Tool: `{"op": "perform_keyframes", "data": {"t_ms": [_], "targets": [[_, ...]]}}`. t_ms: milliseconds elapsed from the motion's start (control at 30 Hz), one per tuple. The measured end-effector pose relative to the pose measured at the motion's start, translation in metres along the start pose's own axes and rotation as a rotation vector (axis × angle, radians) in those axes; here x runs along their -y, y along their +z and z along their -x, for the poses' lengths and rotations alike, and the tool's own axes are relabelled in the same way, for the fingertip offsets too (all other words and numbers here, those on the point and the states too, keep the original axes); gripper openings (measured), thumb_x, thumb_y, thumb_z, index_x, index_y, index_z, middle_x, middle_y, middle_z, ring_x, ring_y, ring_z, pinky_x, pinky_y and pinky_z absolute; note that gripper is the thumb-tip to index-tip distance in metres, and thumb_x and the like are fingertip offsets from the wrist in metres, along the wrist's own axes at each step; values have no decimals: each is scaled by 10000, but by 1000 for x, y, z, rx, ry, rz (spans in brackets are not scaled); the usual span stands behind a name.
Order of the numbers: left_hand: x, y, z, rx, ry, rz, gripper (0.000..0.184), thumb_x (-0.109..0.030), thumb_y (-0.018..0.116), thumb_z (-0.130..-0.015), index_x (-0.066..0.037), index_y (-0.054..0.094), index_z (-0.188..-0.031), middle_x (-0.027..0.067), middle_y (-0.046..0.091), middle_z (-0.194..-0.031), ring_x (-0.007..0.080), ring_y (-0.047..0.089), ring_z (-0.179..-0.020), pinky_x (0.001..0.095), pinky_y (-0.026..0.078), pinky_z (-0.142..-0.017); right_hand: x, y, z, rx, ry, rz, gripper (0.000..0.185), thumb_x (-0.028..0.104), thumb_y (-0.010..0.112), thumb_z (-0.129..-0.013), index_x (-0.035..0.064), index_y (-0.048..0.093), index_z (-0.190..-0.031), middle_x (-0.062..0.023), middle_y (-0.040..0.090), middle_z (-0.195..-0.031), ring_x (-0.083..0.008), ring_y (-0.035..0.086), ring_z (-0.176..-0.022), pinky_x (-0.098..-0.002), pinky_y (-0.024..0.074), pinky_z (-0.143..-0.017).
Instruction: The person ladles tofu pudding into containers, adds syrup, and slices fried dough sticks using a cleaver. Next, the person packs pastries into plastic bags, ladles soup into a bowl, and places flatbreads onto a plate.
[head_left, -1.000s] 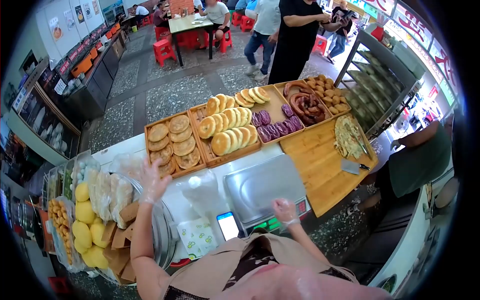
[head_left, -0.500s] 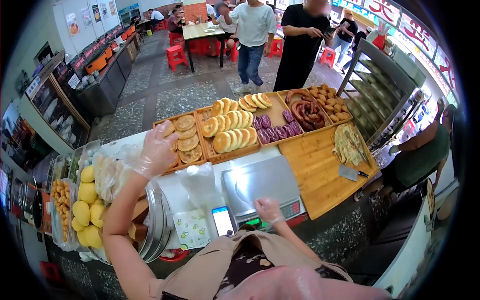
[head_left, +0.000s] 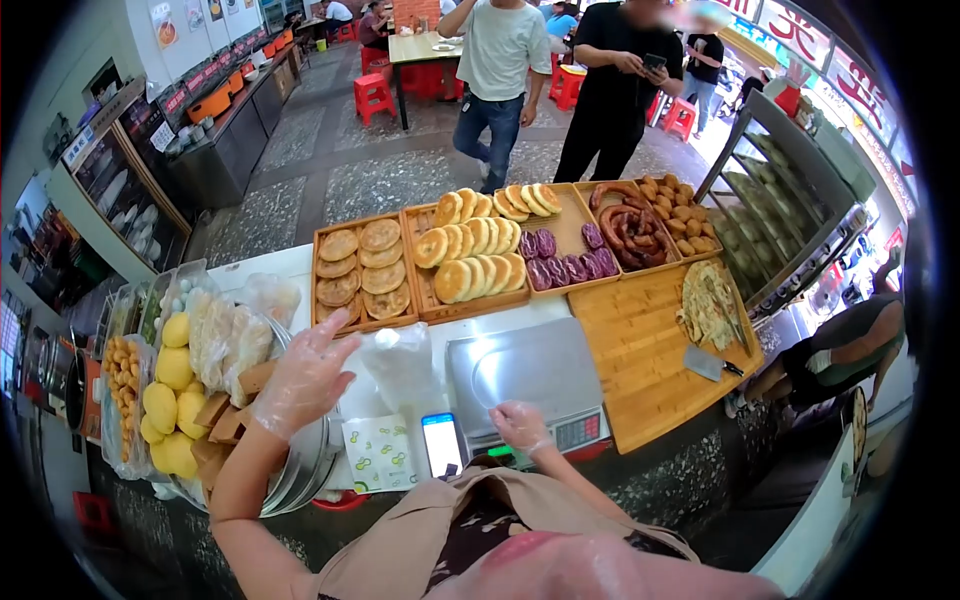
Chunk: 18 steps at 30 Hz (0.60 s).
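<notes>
My left hand [head_left: 308, 380], in a clear plastic glove, is raised over the left of the counter with its fingers apart and nothing in them. In front of it is a wooden tray [head_left: 366, 327] of flat round browned cakes [head_left: 338, 288]. White plastic bags [head_left: 398, 360] lie just to its right. My right hand [head_left: 522, 425], also gloved, is loosely curled with no object showing in it. It is over the near edge of the metal scale [head_left: 535, 365], beside the keypad. A phone [head_left: 441, 445] with a lit screen and a green-patterned paper sheet [head_left: 377, 455] lie between my hands.
Further trays hold pale thick cakes [head_left: 470, 240], purple pieces [head_left: 570, 267], brown coiled sausages [head_left: 632, 230] and small round browned pieces [head_left: 683, 212]. A cleaver [head_left: 705, 362] and flatbread [head_left: 708, 305] lie on a wooden board [head_left: 630, 370]. Yellow buns [head_left: 163, 403] are at left. People stand beyond the counter.
My left hand has drawn back from the tray of flat cakes toward me. My right hand has shifted slightly left over the scale. The people across the counter have moved a little.
</notes>
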<state>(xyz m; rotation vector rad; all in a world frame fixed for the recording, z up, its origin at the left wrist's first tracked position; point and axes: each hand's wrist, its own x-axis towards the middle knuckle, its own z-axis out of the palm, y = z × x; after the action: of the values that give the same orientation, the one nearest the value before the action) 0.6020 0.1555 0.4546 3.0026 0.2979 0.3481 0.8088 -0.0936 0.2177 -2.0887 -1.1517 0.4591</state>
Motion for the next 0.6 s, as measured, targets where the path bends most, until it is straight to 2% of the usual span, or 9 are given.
{"op": "perform_keyframes", "data": {"t_ms": [100, 233, 400, 467, 600], "targets": [[6, 22, 18, -19, -92, 21, 437, -111, 688, -718, -70, 516, -1117, 185, 446, -1276, 341, 517, -1043, 404, 428, -888, 11, -3, -17, 1, -94, -50, 245, 227, 539, -851, 19, 610, -742, -184, 600, -725, -364, 582, -691, -439, 455, -629], [-2, 53, 34, 66, -236, 80, 375, -135, 656, -756, -79, 526, -1103, 191, 477, -1242, 342, 548, -987, 405, 449, -852, 8, 1, -36, 63, -113, -106, 266, 261, 537, -858, 23, 617, -769, -182, 596, -729, -365, 572, -688, -440, 439, -618], [-13, 87, 38, 120, -309, 135, 356, -144, 636, -774, -75, 532, -1108, 184, 510, -1213, 338, 548, -1011, 394, 452, -857, 5, -2, -58, 122, -137, -98, 249, 234, 524, -860, 21, 613, -767, -188, 595, -741, -377, 572, -718, -451, 449, -658], [-16, 101, 38, 181, -325, 163, 354, -148, 636, -774, -72, 537, -1105, 176, 522, -1202, 332, 557, -999, 392, 451, -859, 2, -1, -66, 137, -144, -113, 252, 235, 521, -862, 20, 612, -769, -191, 596, -748, -380, 571, -722, -454, 448, -661], [-23, 114, 40, 171, -314, 188, 332, -149, 624, -779, -80, 543, -1093, 158, 562, -1141, 328, 573, -955, 406, 457, -838, -4, 3, -79, 131, -181, -135, 238, 225, 534, -856, 17, 608, -768, -189, 594, -749, -375, 569, -708, -446, 445, -649]]}}
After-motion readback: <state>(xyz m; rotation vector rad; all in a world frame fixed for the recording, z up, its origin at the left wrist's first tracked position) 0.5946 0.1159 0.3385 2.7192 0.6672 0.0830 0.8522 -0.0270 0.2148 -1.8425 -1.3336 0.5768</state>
